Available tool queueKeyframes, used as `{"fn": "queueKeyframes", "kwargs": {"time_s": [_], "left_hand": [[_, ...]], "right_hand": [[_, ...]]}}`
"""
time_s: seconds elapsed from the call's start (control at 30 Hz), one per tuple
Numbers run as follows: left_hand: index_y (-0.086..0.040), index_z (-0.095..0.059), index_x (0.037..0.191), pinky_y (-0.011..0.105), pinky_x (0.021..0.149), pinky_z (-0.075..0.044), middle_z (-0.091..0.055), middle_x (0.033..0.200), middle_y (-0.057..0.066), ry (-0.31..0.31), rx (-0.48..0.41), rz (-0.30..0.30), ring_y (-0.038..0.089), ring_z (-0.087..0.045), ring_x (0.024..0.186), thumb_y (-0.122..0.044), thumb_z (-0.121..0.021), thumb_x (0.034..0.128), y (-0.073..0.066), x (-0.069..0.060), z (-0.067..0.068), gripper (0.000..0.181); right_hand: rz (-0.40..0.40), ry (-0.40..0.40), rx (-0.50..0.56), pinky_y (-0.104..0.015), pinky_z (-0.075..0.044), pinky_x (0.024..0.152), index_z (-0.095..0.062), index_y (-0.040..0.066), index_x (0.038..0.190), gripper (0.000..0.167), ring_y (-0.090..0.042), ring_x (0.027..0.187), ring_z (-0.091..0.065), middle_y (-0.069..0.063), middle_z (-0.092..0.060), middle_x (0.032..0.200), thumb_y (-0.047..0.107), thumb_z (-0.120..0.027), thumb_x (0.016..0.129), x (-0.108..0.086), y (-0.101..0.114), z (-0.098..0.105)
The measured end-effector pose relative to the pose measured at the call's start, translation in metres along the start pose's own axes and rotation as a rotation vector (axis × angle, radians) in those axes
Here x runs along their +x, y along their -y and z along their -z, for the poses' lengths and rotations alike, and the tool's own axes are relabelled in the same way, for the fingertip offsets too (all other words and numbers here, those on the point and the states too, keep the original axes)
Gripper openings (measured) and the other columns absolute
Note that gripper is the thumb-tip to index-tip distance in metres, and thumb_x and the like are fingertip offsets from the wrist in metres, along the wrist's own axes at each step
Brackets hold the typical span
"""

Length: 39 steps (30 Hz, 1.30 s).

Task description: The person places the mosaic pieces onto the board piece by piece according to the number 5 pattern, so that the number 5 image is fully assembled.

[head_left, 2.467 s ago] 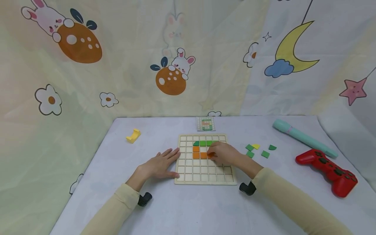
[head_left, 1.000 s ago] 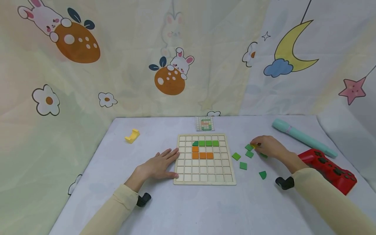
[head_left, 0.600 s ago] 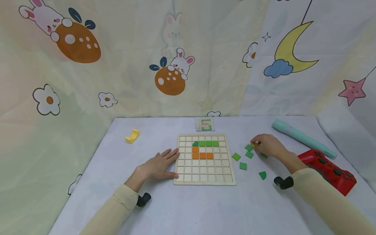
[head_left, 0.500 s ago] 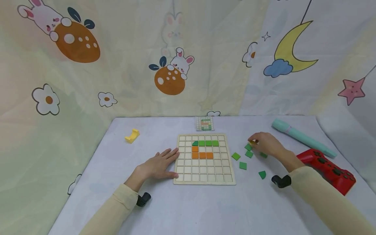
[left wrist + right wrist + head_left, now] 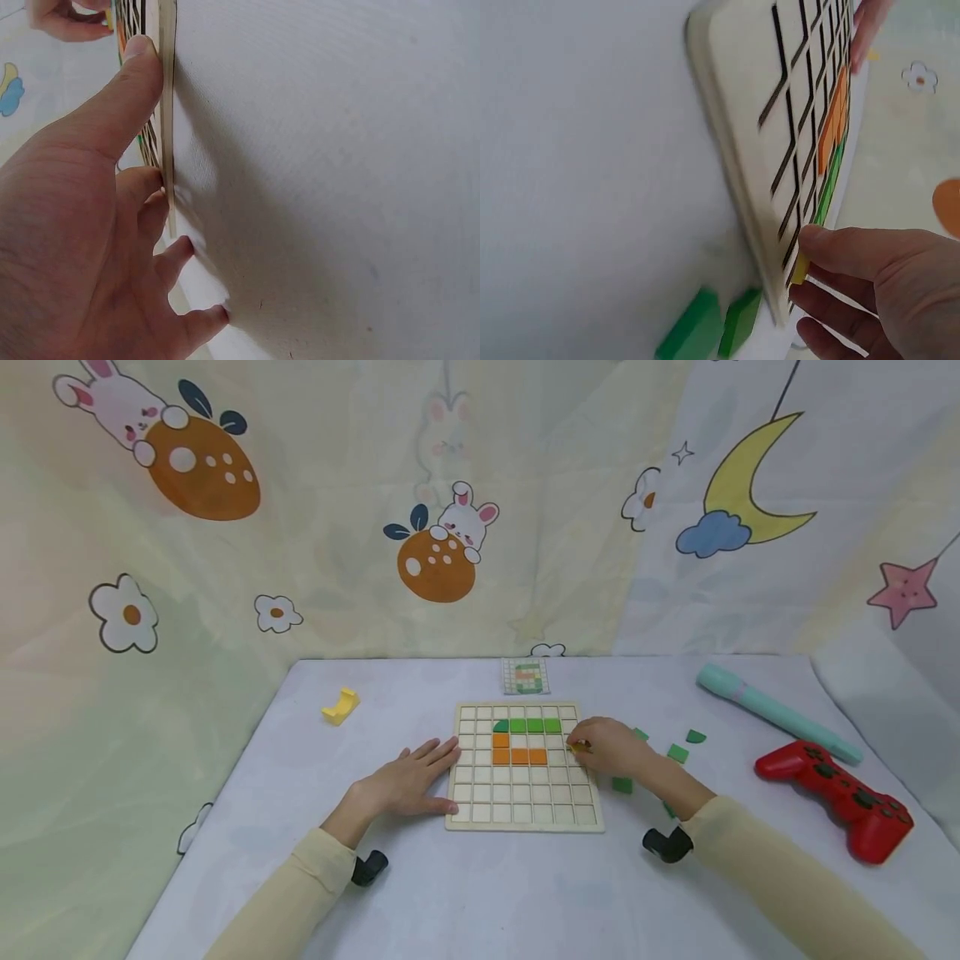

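Note:
A wooden grid board (image 5: 512, 814) lies in the middle of the table. It bears a row of green tiles (image 5: 535, 725), the leftmost with a rounded corner, and several orange tiles (image 5: 520, 757) below. My left hand (image 5: 408, 783) rests at the board's left edge, fingers spread and thumb touching the rim. Over the right side of the board, my right hand (image 5: 611, 750) pinches a yellow tile (image 5: 800, 270) between thumb and fingers. In the right wrist view the tile is near the grid, mostly covered by the fingertips.
Loose green tiles (image 5: 678, 752) lie right of the board, some hidden by the right arm. A pattern card (image 5: 526, 677) is behind the board. A red game controller (image 5: 836, 797) and a teal tube-shaped object (image 5: 780, 710) lie far right; a small yellow holder (image 5: 341, 706) lies left.
My right hand went from the orange tiles to the loose pieces, picked up the yellow tile and came back left over the board's right side. The left hand stayed put.

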<state>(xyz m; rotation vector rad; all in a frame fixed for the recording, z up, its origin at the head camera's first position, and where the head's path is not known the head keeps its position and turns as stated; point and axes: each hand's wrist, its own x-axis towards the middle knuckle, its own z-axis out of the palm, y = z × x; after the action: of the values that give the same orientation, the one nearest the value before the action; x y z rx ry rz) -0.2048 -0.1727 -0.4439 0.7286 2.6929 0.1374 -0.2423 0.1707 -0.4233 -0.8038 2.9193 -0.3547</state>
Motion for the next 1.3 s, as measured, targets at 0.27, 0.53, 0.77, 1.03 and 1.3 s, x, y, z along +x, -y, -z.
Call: {"fn": "queueKeyframes", "kwargs": {"time_s": [0.27, 0.53, 0.77, 1.03, 1.3], "left_hand": [[-0.020, -0.016, 0.157, 0.058, 0.118, -0.021, -0.007, 0.165, -0.003, -0.002, 0.003, -0.008, 0.027, -0.010, 0.152, -0.065, -0.056, 0.0870, 0.000, 0.000, 0.001, 0.092], [-0.019, -0.017, 0.156, 0.058, 0.118, -0.021, -0.009, 0.165, -0.004, -0.011, -0.010, -0.010, 0.027, -0.011, 0.152, -0.064, -0.057, 0.0865, -0.001, -0.001, 0.002, 0.092], [-0.020, -0.017, 0.156, 0.057, 0.118, -0.021, -0.011, 0.165, -0.005, -0.020, -0.003, 0.008, 0.025, -0.012, 0.152, -0.065, -0.057, 0.0857, -0.001, -0.001, 0.000, 0.093], [-0.021, -0.017, 0.156, 0.057, 0.119, -0.020, -0.010, 0.165, -0.006, -0.015, -0.011, 0.014, 0.025, -0.012, 0.152, -0.066, -0.057, 0.0857, -0.001, 0.000, 0.000, 0.093], [-0.021, -0.018, 0.156, 0.057, 0.118, -0.021, -0.010, 0.165, -0.006, -0.012, -0.014, 0.004, 0.024, -0.012, 0.152, -0.066, -0.057, 0.0857, 0.000, -0.001, 0.001, 0.093]], "right_hand": [[0.013, 0.017, 0.022, -0.042, -0.052, 0.095, -0.074, 0.006, 0.106, 0.020, -0.027, 0.110, -0.063, -0.008, -0.070, 0.113, 0.011, -0.070, 0.087, 0.006, 0.024, -0.009], [0.016, 0.003, 0.012, -0.041, -0.053, 0.093, -0.074, 0.007, 0.104, 0.019, -0.026, 0.106, -0.064, -0.007, -0.071, 0.109, 0.011, -0.071, 0.086, 0.011, 0.032, -0.016], [0.005, -0.017, 0.035, -0.039, -0.055, 0.088, -0.075, 0.004, 0.103, 0.020, -0.025, 0.102, -0.065, -0.007, -0.071, 0.106, 0.009, -0.073, 0.084, 0.011, 0.032, -0.015], [0.024, -0.040, 0.044, -0.038, -0.055, 0.086, -0.075, 0.005, 0.103, 0.019, -0.024, 0.100, -0.065, -0.007, -0.071, 0.105, 0.010, -0.073, 0.084, 0.008, 0.029, -0.016], [-0.009, -0.064, 0.042, -0.029, -0.055, 0.072, -0.073, 0.004, 0.105, 0.021, -0.014, 0.083, -0.063, -0.007, -0.070, 0.105, 0.012, -0.073, 0.086, 0.003, 0.011, -0.007]]}}
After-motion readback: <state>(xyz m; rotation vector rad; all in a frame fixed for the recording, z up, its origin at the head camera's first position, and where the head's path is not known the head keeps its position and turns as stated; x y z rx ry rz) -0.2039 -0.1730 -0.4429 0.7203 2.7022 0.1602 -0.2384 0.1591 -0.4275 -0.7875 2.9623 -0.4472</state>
